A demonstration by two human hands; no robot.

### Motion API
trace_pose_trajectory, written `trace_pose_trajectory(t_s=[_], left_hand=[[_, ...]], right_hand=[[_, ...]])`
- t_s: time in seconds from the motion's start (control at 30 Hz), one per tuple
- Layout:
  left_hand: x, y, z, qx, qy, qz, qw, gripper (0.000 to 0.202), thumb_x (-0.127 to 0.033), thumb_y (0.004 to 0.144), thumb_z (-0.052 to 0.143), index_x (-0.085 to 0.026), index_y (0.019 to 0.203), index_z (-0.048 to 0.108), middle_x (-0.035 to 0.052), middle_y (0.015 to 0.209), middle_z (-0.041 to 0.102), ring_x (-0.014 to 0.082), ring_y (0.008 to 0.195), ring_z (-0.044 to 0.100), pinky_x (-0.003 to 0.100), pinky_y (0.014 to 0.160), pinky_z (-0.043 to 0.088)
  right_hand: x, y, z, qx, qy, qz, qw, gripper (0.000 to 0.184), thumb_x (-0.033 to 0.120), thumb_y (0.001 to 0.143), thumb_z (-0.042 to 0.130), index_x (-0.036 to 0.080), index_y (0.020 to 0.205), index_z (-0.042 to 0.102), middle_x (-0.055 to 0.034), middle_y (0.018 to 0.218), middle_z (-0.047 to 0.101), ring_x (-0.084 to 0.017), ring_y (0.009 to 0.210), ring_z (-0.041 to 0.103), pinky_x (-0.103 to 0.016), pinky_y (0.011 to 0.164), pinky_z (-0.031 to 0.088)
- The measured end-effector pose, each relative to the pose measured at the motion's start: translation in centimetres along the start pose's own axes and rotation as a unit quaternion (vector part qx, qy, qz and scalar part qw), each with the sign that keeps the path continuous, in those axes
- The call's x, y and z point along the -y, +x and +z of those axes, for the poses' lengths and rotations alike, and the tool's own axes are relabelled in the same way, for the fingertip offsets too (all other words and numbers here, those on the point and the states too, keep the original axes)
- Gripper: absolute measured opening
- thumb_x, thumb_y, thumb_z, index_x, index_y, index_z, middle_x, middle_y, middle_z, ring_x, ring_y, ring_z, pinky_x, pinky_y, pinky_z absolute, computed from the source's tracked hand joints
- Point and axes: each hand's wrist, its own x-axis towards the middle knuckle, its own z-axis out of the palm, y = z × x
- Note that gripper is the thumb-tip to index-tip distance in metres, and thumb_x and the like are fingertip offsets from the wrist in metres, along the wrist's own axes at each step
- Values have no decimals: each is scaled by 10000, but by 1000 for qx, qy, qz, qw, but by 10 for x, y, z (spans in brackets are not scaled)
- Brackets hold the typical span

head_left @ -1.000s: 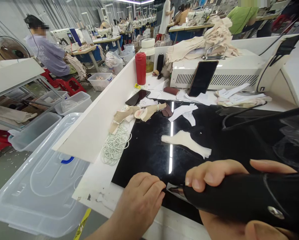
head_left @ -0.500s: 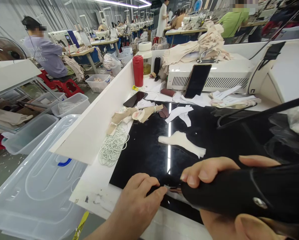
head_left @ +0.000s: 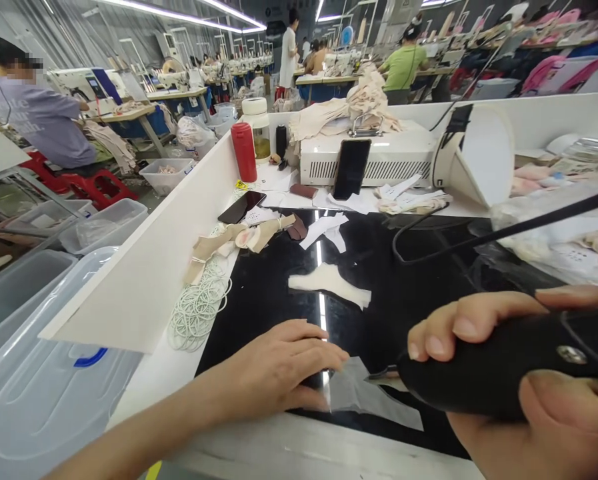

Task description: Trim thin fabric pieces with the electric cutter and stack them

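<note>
My right hand (head_left: 483,333) is wrapped around a thick black handheld tool (head_left: 483,373) with a narrow metal tip that points left. The tip reaches the upper edge of a thin, translucent white cut piece (head_left: 373,397) on the black glossy board (head_left: 259,327). At that piece's left end is my left hand (head_left: 283,370), palm down, its fingers bent and its thumb apart from them. The fingertips are close to the sheet; whether they press on it I cannot tell. Farther back on the board lies a thicker cream-white shaped piece (head_left: 329,283).
White paper-like pieces (head_left: 326,230), tied beige fabric strips (head_left: 259,235) and pale green elastic loops (head_left: 199,313) lie around the board. A black cable (head_left: 503,233) crosses at right. Behind stand a phone (head_left: 352,169), a white vented machine (head_left: 319,153) and a red bottle (head_left: 243,152).
My right hand and the tool have moved right, away from my left hand. The left hand's grip has loosened, and more of the translucent piece shows. The view has turned to the right.
</note>
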Motion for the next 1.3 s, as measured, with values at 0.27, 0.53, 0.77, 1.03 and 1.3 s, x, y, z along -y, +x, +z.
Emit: trace_pose_trajectory(t_s=[0.27, 0.53, 0.77, 1.03, 1.3], left_hand=[[19, 26, -1, 99, -28, -16, 995, 574, -394, 986, 696, -300, 1499, 454, 39, 1475, 615, 272, 1534, 370, 574, 1297, 125], [30, 41, -4, 60, -48, -16, 997, 661, -432, 921, 768, -278, 1486, 462, 43, 1465, 616, 258, 1551, 335, 517, 1306, 82], [32, 37, -7, 77, -64, -26, 995, 658, -431, 924, 765, -296, 1493, 462, 33, 1488, 600, 256, 1562, 309, 525, 1303, 34], [32, 39, -1, 61, -56, -26, 996, 720, -509, 862, 807, -265, 1463, 494, 39, 1424, 650, 267, 1534, 364, 481, 1304, 49], [31, 38, 6, 39, -65, -29, 997, 811, -566, 797, 840, -282, 1470, 488, 44, 1426, 641, 309, 1521, 378, 541, 1293, 14]], right_hand=[[0, 11, 6, 20, -28, -25, 999, 382, 381, 814, 849, 316, 1101, 605, 25, 847, 645, -218, 650, 651, -423, 598, 572], [-17, 21, 5, 7, -19, -66, 998, 344, 346, 858, 796, 312, 1142, 606, 42, 843, 624, -201, 670, 629, -407, 636, 558], [-21, 24, 6, 15, 8, -40, 999, 411, 386, 823, 831, 306, 1132, 572, 54, 818, 632, -193, 644, 621, -399, 625, 561], [-25, 26, 8, 27, 11, -42, 999, 427, 389, 807, 847, 299, 1110, 560, 57, 813, 652, -190, 623, 617, -393, 596, 575], [-27, 27, 9, 23, 16, -41, 999, 465, 396, 775, 877, 292, 1092, 552, 65, 797, 661, -189, 607, 626, -381, 562, 561]])
